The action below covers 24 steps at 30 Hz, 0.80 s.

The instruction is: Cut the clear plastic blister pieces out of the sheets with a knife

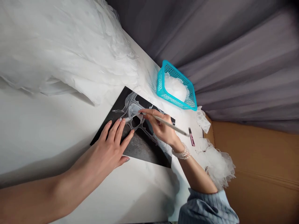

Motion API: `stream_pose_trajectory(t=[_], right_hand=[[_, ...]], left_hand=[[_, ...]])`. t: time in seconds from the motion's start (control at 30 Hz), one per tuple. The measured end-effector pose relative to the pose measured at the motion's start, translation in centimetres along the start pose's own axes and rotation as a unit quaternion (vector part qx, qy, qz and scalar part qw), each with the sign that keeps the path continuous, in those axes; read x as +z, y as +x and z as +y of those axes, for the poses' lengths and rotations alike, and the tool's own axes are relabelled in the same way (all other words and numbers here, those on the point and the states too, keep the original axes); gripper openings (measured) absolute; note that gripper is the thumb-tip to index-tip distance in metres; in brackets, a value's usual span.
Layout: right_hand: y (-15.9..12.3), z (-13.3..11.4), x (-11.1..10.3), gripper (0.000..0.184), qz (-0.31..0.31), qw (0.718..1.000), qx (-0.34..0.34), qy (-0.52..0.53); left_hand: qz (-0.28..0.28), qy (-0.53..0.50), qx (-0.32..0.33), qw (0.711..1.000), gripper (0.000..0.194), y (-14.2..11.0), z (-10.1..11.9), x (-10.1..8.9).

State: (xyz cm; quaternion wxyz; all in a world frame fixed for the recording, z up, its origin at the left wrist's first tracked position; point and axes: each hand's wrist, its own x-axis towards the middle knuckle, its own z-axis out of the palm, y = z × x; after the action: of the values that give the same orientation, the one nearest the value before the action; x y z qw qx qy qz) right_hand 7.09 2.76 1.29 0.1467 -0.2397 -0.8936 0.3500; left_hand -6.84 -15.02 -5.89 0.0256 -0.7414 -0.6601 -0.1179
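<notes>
A black board lies at a slant on the white table, with a sheer white fabric piece with curved, cut-out edges spread over it. My left hand rests flat on the board, fingers spread, the fingertips touching the fabric's near edge. Between the fingers of my right hand is a long, thin, pale pen-like tool, its back end pointing right. The tool's front end is over the fabric, just beyond my left fingertips; whether it touches cannot be made out.
A large heap of white tulle-like fabric covers the upper left. At the back stands a turquoise basket holding white fabric pieces. Pink-handled thread snips and a pile of white scraps lie right, beside a brown cardboard box.
</notes>
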Motion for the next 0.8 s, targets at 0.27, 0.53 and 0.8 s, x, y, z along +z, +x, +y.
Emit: stream_pose_trajectory(t=[0.27,0.53,0.8], right_hand=[[1.2,-0.9,-1.2,0.027,-0.030,0.995,0.035,0.083],[-2.2,-2.3,1.1,0.034,-0.111,0.976,-0.118,-0.143],[-4.3,-0.1,3.0,0.041,-0.072,0.963,-0.160,-0.206]], left_hand=[[0.001,0.005,-0.009,1.000,0.094,0.2,0.0,-0.3],[0.020,0.043,0.028,0.998,0.067,-0.7,0.6,-0.7],[0.012,0.063,0.103,0.993,0.050,-0.4,0.7,-0.5]])
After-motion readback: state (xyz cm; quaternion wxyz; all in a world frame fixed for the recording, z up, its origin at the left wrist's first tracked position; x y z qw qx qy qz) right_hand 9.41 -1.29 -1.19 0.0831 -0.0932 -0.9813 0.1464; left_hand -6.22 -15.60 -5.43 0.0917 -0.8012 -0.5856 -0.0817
